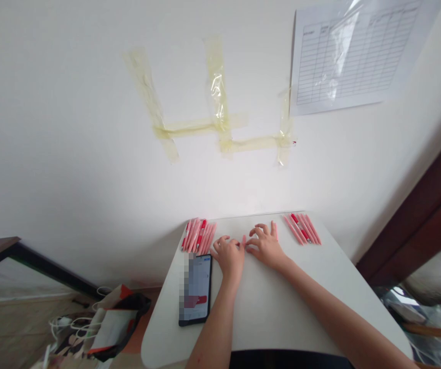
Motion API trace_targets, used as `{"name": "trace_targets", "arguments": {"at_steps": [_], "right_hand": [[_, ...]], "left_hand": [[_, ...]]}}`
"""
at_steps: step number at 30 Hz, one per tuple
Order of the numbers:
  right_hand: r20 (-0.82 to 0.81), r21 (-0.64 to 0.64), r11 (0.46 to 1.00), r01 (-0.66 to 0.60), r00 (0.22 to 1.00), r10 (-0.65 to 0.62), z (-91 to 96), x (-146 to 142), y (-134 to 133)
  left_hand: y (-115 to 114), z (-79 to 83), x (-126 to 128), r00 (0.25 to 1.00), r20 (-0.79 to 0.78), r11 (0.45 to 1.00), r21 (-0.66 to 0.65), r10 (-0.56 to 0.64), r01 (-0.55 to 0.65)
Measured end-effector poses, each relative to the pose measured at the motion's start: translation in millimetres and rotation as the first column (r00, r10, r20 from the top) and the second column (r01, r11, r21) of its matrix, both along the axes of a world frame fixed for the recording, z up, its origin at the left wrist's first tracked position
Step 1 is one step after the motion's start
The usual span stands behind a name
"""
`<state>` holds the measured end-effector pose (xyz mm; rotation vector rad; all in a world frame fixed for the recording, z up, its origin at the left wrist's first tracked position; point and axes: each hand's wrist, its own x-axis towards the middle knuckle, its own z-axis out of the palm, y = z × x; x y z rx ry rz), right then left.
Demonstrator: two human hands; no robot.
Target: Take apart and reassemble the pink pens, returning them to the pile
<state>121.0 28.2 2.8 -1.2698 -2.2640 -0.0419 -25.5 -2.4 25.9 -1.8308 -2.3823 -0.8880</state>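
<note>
Pointing wallward: pink pen (pixel 244 239) | between left grip (pixel 231 255) and right grip (pixel 268 248)

From my remote station I view a table (pixel 274 318) set against a wall (pixel 89 102), a pen bundle (pixel 201 236) at its far left corner behind a phone (pixel 199 292), a pen row (pixel 303 229) at its far right; my left hand (pixel 230 254) and right hand (pixel 268 249) lie between the two, a lone pen (pixel 244 239) between them, and tape strips (pixel 220 97) sit left of a sheet (pixel 351 66) on the wall
</note>
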Motion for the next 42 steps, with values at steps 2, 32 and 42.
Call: {"name": "trace_targets", "arguments": {"at_steps": [2,32,42], "right_hand": [[-0.005,0.009,1.0,0.007,1.0,-0.007,-1.5,-2,0],[0.078,-0.072,0.997,0.01,0.997,-0.004,14.4,2,-2],[0.178,0.007,0.997,-0.082,0.981,0.079,14.2,4,-2]], "left_hand": [[0,0.2,0,1.0,-0.003,1.0,0.005,-0.003,0.003],[1,-5.3,-1,1.0,-0.01,1.0,0.027,-0.01,0.01],[0,-4.3,-1,1.0,-0.001,1.0,0.017,-0.02,0.02]]}}
